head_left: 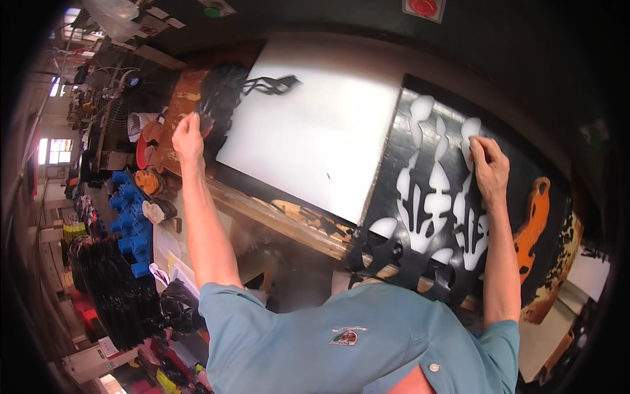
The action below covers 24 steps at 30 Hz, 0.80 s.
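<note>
Head view: left hand (189, 139) apparently pinches webbing (222, 98) at the surface (289, 226)'s left edge. Right hand (491, 167), fingertips together; black sheet (385, 187) looks cut, unlifted.

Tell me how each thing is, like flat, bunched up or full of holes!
Left hand, fingertips pinched at the dark bunch; grip unclear
Right hand, fingers bent over the black sheet; grip unclear
Dark bunch, bunched up, blurry
Black sheet, full of cut-out holes
White board, flat, partly covered
Orange piece, lying down
Red button, can't tell if pressed
</note>
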Motion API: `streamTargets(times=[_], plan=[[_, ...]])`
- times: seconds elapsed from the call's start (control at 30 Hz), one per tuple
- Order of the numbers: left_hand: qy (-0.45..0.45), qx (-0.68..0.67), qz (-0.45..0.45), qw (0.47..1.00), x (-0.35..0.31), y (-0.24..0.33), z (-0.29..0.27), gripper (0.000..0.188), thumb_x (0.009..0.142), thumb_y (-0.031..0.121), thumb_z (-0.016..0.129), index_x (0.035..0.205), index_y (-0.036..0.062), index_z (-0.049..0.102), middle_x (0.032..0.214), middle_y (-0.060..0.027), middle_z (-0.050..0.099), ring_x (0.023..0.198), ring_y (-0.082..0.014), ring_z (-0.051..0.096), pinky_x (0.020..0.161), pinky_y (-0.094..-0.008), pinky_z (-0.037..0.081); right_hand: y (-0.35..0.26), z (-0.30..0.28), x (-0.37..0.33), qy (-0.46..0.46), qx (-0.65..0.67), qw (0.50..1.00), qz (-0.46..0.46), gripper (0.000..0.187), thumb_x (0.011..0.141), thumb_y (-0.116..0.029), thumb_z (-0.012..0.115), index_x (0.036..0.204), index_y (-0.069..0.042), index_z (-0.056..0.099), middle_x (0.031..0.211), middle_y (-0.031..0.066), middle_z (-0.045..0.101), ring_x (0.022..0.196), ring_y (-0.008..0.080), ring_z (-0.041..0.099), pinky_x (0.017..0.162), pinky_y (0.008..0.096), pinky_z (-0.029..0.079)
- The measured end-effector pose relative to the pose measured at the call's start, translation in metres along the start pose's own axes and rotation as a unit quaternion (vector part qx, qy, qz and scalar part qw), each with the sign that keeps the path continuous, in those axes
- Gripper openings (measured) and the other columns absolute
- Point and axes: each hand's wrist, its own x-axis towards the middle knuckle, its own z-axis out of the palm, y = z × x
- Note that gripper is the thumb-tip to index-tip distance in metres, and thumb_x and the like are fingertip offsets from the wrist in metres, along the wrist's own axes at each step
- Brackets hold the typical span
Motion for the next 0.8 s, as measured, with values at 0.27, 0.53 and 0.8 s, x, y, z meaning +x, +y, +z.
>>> streamTargets(times=[0.27,0.53,0.8], plan=[[0.127,0.088,-0.127,0.980,0.006,-0.063,-0.047,0.029,0.107,0.020,0.068,0.122,-0.0041,0.073,0.091,-0.0042,0.073,0.068,-0.0166,0.073,0.064,-0.0285,0.057,0.002,0.002,0.003,-0.002,-0.017,1.000,0.001,0.019,0.105,-0.017,0.071,0.105,0.001,0.079,0.081,0.0033,0.062,0.070,0.0099,0.060,0.065,0.0274,0.047],[0.129,0.104,-0.119,0.979,0.007,-0.113,-0.103,0.033,0.101,0.025,0.075,0.116,-0.0035,0.080,0.103,-0.0127,0.081,0.090,-0.0264,0.078,0.076,-0.0385,0.065,-0.012,0.003,0.004,0.023,-0.040,0.999,-0.011,0.015,0.104,-0.014,0.070,0.104,-0.001,0.077,0.084,0.0043,0.067,0.074,0.0120,0.062,0.067,0.0290,0.049],[-0.041,0.188,0.160,0.968,-0.087,-0.011,0.037,0.037,0.111,0.025,0.066,0.135,-0.0011,0.073,0.132,-0.0141,0.076,0.118,-0.0234,0.070,0.106,-0.0359,0.053,0.005,-0.070,0.003,0.108,-0.287,0.934,-0.182,0.033,0.097,-0.020,0.079,0.125,-0.001,0.077,0.130,0.0158,0.068,0.119,0.0342,0.063,0.098,0.0435,0.055]])
